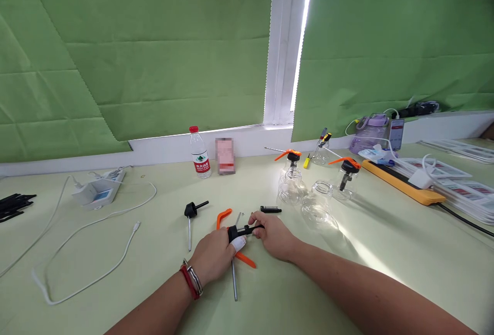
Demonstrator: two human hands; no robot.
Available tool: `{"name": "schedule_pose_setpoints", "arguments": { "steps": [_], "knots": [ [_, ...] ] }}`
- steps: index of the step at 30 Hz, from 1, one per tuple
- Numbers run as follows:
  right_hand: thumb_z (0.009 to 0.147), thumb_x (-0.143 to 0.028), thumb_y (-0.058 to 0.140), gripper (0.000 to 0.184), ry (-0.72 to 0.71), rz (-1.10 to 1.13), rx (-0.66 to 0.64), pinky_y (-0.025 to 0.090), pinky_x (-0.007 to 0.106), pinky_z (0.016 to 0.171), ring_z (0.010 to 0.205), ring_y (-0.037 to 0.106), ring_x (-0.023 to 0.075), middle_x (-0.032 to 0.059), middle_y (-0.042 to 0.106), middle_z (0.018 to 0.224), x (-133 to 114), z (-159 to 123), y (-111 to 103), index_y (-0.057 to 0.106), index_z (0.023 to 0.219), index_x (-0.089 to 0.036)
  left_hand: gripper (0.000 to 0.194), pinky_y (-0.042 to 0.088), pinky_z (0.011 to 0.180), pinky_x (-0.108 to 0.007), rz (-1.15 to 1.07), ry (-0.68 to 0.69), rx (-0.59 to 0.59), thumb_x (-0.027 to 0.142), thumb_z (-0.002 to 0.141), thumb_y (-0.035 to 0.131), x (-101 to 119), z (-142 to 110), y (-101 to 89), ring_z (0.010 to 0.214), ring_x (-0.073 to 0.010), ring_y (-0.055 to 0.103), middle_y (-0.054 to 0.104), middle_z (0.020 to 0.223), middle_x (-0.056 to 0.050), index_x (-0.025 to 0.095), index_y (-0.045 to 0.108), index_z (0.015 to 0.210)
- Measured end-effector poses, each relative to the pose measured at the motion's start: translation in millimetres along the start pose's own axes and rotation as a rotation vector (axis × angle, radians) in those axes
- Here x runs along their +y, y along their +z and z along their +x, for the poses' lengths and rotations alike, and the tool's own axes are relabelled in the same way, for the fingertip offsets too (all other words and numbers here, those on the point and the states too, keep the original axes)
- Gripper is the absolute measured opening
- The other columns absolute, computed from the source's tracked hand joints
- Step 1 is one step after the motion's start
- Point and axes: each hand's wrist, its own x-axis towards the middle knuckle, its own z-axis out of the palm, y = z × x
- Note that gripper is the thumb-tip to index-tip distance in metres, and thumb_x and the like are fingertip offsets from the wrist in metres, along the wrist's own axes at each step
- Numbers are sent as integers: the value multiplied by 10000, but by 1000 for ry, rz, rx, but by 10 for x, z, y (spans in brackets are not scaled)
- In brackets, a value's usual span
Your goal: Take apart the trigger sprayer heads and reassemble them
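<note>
My left hand (216,253) is closed around a black pump head (232,232), its thumb, wrapped in white, pressing on the near side. A thin metal tube (234,284) sticks out below that hand toward me. The fingers of my right hand (275,236) pinch the slim black right end of the same part. Two orange levers lie by the left hand, one orange lever (223,216) beyond it and another orange lever (246,260) on the near side. A similar black cap (190,210) with a metal tube rests to the left. Just past my right fingers lies a black piece with a spring (270,209).
Open glass jars (317,206) and jars topped with orange levers (349,165) stand at right. Behind are a water bottle (201,157), a pink box (225,156) and screwdrivers (323,137) in a jar. A white cable (111,215) loops at left; an orange power strip (399,183) lies right.
</note>
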Motion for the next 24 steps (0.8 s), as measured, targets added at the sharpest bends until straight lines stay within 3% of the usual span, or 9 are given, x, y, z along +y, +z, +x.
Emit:
{"name": "schedule_pose_setpoints", "arguments": {
  "steps": [4, 14, 19, 24],
  "knots": [
    [778, -90, 441, 251, 14, 7, -3, 348, 222, 582, 605, 455, 114, -33, 536, 686, -9, -10, -10, 521, 970, -231, 379, 329, 500, -298, -6, -6, -5, 559, 822, 345, 7, 5, -4, 633, -217, 560, 585, 703, -40, 217, 459, 706],
    [756, -89, 449, 153, -9, 56, -33, 359, 215, 594, 617, 450, 107, -32, 521, 656, 22, -32, -62, 539, 806, -202, 355, 339, 505, -292, -76, 38, -38, 532, 821, 363, -46, 1, -22, 638, -208, 573, 580, 696, -22, 218, 483, 705],
    [763, -141, 477, 147, 53, -27, -94, 372, 205, 568, 622, 500, 110, -18, 598, 696, -9, -92, -258, 579, 849, -204, 331, 353, 513, -292, -139, 46, -48, 510, 815, 379, -114, 9, -24, 632, -196, 571, 569, 699, -12, 219, 483, 698],
    [758, -200, 507, 128, 110, -218, -12, 373, 225, 543, 604, 532, 130, 23, 648, 730, 27, -92, -528, 620, 815, -183, 318, 340, 509, -295, -65, 50, -34, 512, 804, 411, -71, -65, -13, 636, -207, 566, 593, 719, -26, 218, 482, 705]
  ]
}}
